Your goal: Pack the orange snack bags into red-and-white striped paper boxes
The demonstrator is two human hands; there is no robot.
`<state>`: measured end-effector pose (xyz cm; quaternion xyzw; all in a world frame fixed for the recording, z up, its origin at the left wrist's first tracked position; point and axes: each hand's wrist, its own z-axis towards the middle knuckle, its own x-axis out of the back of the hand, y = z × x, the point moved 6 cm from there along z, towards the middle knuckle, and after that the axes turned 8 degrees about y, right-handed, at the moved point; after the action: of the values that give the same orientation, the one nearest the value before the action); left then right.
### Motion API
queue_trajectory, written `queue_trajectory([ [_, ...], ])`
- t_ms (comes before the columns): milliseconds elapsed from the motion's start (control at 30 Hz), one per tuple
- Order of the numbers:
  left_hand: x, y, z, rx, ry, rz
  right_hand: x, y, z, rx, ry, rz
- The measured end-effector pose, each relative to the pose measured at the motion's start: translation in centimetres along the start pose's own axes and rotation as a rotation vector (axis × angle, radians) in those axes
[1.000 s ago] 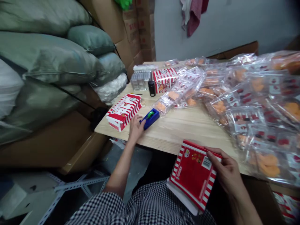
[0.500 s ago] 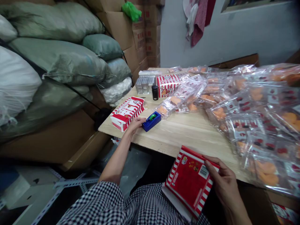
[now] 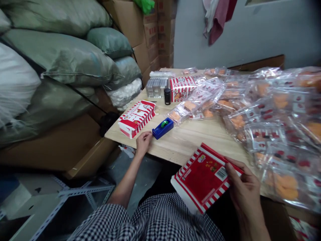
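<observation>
Two hands, two different jobs here. The right hand (image 3: 247, 187) has its fingers clamped on a red cardboard carton with white-striped edges (image 3: 205, 180), thumb on the printed face beside the barcode, the rest behind. That carton is up off the floor by the wearer's lap, near the front edge of the pale wooden desk (image 3: 198, 137). The left hand (image 3: 143, 143) has its fingers pinched together right at the near end of a blue plastic tape dispenser (image 3: 162, 130) with a green roll inside; can't tell if there's tape between them. For a clean pull, I'd grip only the very tip of the strip, draw it straight out, then snap it down across the cutter. That dispenser looks light enough to skid, so go gently. I'd also ease off the carton, since thin card probably creases under a hard thumb. Watch the red-and-white striped carton lying on its side (image 3: 136, 118) just beside the left hand, easy to bump with a knuckle.
</observation>
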<state>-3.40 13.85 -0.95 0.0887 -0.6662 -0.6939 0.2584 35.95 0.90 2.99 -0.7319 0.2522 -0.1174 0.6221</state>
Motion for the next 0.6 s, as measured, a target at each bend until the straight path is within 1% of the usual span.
queue_trajectory([
  [67,-0.6,2.9,-2.1,-0.027,-0.021,-0.033,-0.8,-2.4,-1.1,0.215,0.028,-0.064],
  [133,-1.7,6.8,-5.1,-0.051,-0.084,-0.105,-2.0,-5.0,-2.7,0.457,0.026,-0.126],
  [200,-3.1,11.1,-8.8,-0.056,-0.184,-0.265,-3.2,-6.7,-4.2,0.648,0.006,-0.187],
  [233,-3.9,13.1,-10.6,-0.033,-0.253,-0.333,-3.7,-7.2,-4.8,0.746,-0.008,-0.221],
  [267,-4.8,14.8,-12.4,-0.002,-0.325,-0.405,-4.0,-7.6,-5.4,0.849,-0.026,-0.257],
  [333,-6.6,17.0,-15.2,0.099,-0.47,-0.536,-4.4,-7.7,-6.3,1.051,-0.079,-0.318],
  [367,-7.5,17.5,-16.2,0.15,-0.522,-0.593,-4.5,-7.4,-6.5,1.128,-0.114,-0.339],
  [433,-8.9,17.6,-17.1,0.228,-0.573,-0.67,-4.3,-6.5,-6.5,1.203,-0.173,-0.373],
  [500,-9.9,16.7,-17.1,0.275,-0.58,-0.689,-4.0,-5.8,-6.4,1.233,-0.197,-0.405],
  [600,-10.9,15.1,-16.9,0.353,-0.606,-0.671,-3.6,-5.3,-6.3,1.264,-0.202,-0.433],
])
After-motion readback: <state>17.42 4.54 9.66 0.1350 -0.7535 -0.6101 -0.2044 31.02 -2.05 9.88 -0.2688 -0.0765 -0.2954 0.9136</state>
